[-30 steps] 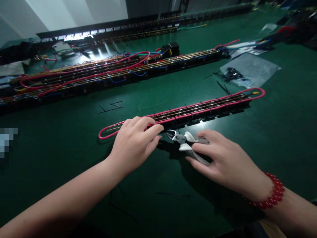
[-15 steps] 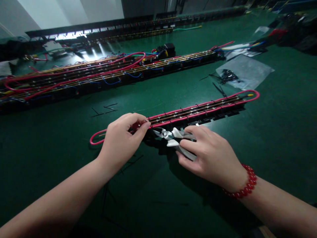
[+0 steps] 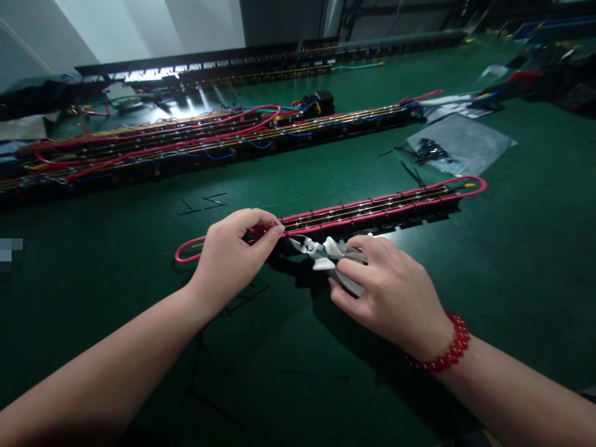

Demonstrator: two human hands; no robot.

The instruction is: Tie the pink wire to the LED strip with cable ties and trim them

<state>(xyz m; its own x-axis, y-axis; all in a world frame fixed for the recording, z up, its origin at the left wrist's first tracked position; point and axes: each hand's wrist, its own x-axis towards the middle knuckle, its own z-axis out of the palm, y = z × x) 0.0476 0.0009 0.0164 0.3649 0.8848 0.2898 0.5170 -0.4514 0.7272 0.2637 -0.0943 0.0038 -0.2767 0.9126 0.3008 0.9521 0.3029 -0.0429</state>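
A long black strip [image 3: 405, 214] with metal rods lies across the green table, and a red cable [image 3: 358, 218] loops along both its sides, held by small black cable ties. My left hand [image 3: 239, 251] is over the strip's left part, thumb and forefinger pinched together at the red cable; what lies between the fingertips is too small to make out. In my right hand [image 3: 388, 288] are wire cutters [image 3: 321, 251] with grey and white handles. Their jaws are slightly apart, close beside the strip's near edge and the left fingertips.
Beyond lies a longer assembly [image 3: 298, 127] with red and blue wires. A clear plastic bag [image 3: 484, 139] with black cable ties [image 3: 433, 151] rests at the right. Loose cable tie pieces [image 3: 205, 203] are scattered on the green table [image 3: 139, 261]. More black strips [image 3: 209, 65] stand at the back.
The view has shifted slightly, so the background sits lower and farther right. My hands and the cutters hold almost the same place at the strip.
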